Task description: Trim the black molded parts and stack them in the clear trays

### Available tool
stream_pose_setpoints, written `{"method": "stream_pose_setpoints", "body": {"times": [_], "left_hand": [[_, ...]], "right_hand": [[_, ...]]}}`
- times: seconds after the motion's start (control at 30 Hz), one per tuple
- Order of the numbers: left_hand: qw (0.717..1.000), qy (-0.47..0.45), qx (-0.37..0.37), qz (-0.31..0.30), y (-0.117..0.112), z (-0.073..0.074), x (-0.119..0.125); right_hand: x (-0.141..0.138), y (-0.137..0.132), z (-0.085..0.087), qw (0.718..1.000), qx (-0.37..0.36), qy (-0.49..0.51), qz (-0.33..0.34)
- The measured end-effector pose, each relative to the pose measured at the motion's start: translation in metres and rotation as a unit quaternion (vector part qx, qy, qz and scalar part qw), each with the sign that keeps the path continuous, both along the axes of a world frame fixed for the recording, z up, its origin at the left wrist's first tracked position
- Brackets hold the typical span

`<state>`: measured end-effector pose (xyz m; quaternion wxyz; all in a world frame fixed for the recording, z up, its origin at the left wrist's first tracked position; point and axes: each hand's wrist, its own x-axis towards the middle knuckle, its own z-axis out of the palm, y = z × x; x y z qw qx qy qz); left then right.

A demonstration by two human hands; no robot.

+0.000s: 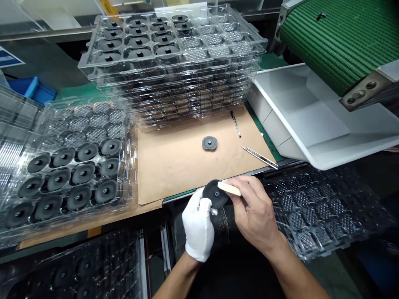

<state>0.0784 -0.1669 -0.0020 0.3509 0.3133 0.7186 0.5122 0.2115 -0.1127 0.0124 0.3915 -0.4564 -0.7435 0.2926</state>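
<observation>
My left hand [199, 228], in a white glove, grips a round black disc-shaped part [213, 197] by its left and lower edge. The disc has a small hub in its middle and tilts toward me, just off the table's front edge. Bare, my right hand [254, 211] pinches a cream-coloured flat block [230, 188]. The block's tip meets or overlaps the disc's upper right; I cannot tell how firmly it touches. A second dark disc part [209, 143] lies on the brown board [174, 166] beyond my hands.
Stacked clear trays [174, 74] of black discs stand at the back. Another part-filled tray [75, 166] lies left. A pen [236, 124] and thin metal tools [260, 158] rest on the board's right. A white bin [286, 137] sits below a green conveyor [343, 37]. More trays [314, 211] are lower right.
</observation>
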Motion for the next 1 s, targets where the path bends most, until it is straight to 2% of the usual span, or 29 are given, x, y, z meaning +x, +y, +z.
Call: {"method": "stream_pose_setpoints", "body": {"times": [0.13, 0.27, 0.33, 0.43, 0.47, 0.63, 0.77, 0.87, 0.97, 1.0], "left_hand": [[0.999, 0.029, -0.001, -0.033, -0.005, -0.008, -0.006], [0.999, 0.002, -0.01, -0.043, -0.006, -0.011, -0.006], [0.999, -0.025, -0.018, -0.04, -0.004, -0.007, -0.005], [0.998, -0.06, -0.017, -0.023, 0.002, 0.0, -0.005], [0.997, -0.07, -0.017, -0.017, 0.004, 0.002, -0.005], [0.998, -0.053, -0.019, 0.017, 0.006, 0.001, -0.006], [0.999, -0.041, -0.027, 0.023, 0.0, -0.006, -0.003], [0.998, -0.046, -0.034, 0.02, -0.003, -0.011, -0.002], [0.999, -0.042, -0.021, 0.028, -0.004, -0.012, -0.002], [0.998, -0.047, -0.019, 0.035, -0.004, -0.011, -0.002]], "right_hand": [[-0.003, 0.004, 0.003, 0.999, -0.013, -0.016, 0.048], [-0.007, 0.01, 0.007, 0.992, -0.036, -0.027, 0.12], [-0.007, 0.012, 0.006, 0.995, -0.036, -0.001, 0.094], [-0.005, 0.01, 0.002, 0.998, -0.039, 0.038, -0.019], [-0.004, 0.008, 0.0, 0.998, -0.042, 0.038, -0.036], [-0.005, -0.005, -0.007, 0.999, -0.022, -0.017, 0.02], [-0.006, -0.012, -0.01, 0.998, -0.007, -0.053, 0.017], [-0.007, -0.014, -0.01, 0.999, -0.002, -0.052, 0.005], [-0.003, -0.012, -0.008, 0.998, -0.031, -0.032, 0.038], [-0.001, -0.01, -0.009, 0.999, -0.044, -0.012, 0.029]]}}
